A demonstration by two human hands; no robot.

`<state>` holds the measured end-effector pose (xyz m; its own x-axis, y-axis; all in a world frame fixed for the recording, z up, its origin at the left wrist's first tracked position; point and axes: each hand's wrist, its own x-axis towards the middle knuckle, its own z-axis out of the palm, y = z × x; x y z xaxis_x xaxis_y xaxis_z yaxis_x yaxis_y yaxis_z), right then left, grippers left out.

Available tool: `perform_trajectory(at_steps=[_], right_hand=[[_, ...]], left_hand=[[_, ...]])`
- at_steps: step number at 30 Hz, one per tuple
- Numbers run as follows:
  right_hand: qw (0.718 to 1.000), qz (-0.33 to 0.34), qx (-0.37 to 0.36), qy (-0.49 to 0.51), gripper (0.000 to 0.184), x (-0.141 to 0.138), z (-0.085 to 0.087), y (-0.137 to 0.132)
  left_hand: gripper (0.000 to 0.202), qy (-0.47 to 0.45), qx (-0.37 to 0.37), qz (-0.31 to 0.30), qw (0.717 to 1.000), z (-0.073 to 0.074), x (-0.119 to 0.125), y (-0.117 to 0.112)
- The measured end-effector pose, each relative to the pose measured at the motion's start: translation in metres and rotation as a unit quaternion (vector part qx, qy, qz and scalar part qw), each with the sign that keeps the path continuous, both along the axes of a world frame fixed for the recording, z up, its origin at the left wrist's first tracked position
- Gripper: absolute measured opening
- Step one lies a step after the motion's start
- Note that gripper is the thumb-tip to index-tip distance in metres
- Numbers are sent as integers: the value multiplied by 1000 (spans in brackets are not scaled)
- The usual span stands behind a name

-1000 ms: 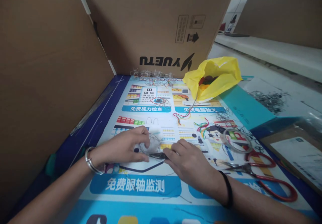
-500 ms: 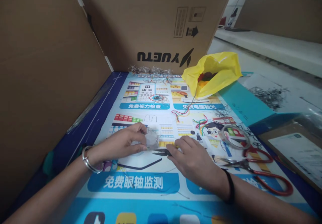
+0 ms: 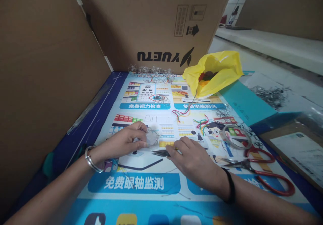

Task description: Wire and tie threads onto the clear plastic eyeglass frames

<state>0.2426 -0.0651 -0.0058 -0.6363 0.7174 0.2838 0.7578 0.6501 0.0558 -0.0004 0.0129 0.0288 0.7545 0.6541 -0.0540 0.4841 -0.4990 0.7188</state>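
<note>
From where I stand, the biggest thing is the cardboard [image 3: 151, 23] standing up behind the work, its printed name upside down. Before it lies a poster [image 3: 153, 208] with blue captions. A yellow bag [image 3: 222, 85] gapes open at its far right, and red-handled scissors [image 3: 248, 167] lie on the near right, blades pointing left. The person's right hand [image 3: 190, 157] is over the middle of the poster, fingers wrapped tight around the handles of the pliers [image 3: 160, 153]. The left hand [image 3: 131, 139] faces it, thumb and forefinger drawn in on a wire loop [image 3: 158, 138]. The pliers' nose points left, just beside that thumb; I can't tell whether it touches wire. A clear tape roll [image 3: 238, 147] sits near the scissors, with coloured threads [image 3: 205, 127] to its left.
</note>
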Motion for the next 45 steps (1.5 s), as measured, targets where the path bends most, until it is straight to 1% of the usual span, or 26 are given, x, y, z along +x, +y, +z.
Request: perform_trajectory(at_steps=[10,16,24,33,36,38,40,42,45], right_hand=[[999,-12,-18,34,17,-1,2,1],[999,-7,-9,45,18,-1,2,1],[1000,-3,-8,28,17,-1,3,1],[1000,-4,22,16,17,-6,-1,2],[999,3,31,-7,17,-5,-1,2],[999,15,36,-32,21,-4,-1,1],[998,30,33,-53,24,-3,-1,1],[997,37,20,-61,22,-4,-1,2],[998,30,-2,-51,19,-5,-4,4]], left_hand=[[16,-5,-14,-3,1000,2,-2,1],[10,0,-17,-10,1000,3,-5,2],[13,8,-15,-32,999,6,-4,2],[20,5,2,-9,1000,2,-1,1],[20,12,9,7,1000,2,0,0],[21,12,12,15,1000,2,1,0],[22,9,13,18,1000,2,1,1],[21,7,13,17,1000,1,1,1],[18,3,12,19,1000,0,1,1]])
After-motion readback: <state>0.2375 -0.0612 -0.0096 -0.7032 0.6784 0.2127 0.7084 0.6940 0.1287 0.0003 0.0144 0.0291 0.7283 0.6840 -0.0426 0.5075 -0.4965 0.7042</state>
